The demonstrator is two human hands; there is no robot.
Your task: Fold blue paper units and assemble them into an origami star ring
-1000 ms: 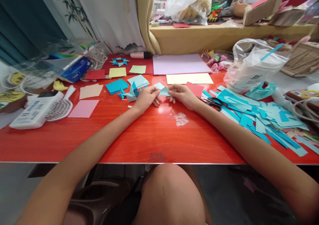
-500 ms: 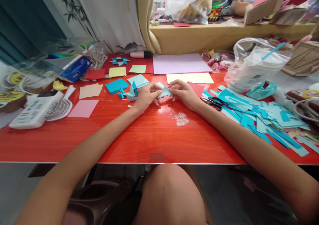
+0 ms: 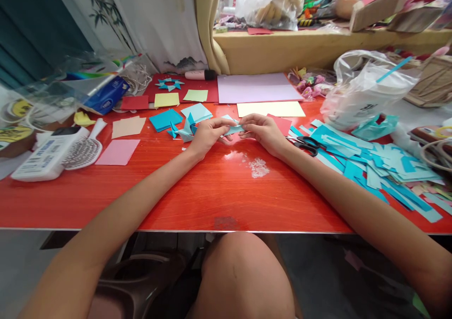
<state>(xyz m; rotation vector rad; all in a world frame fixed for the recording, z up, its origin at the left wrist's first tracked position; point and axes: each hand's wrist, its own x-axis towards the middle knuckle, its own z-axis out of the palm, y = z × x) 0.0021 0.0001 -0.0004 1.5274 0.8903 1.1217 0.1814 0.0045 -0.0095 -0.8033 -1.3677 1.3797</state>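
While both hands, left hand (image 3: 206, 135) and right hand (image 3: 263, 131), pinch folded blue paper (image 3: 233, 129), plastic bag (image 3: 363, 93) holds indistinct contents.

near table (image 3: 197, 192): bare | right: scissors (image 3: 306, 144), paper scraps (image 3: 374, 163) | left: hairbrush (image 3: 83, 150), probably

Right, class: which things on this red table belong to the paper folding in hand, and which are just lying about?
In use:
left hand
right hand
light blue folded paper, pinched between both hands
folded blue paper pieces
blue paper offcuts

Lying about:
scissors
hairbrush
pink paper square
plastic bag
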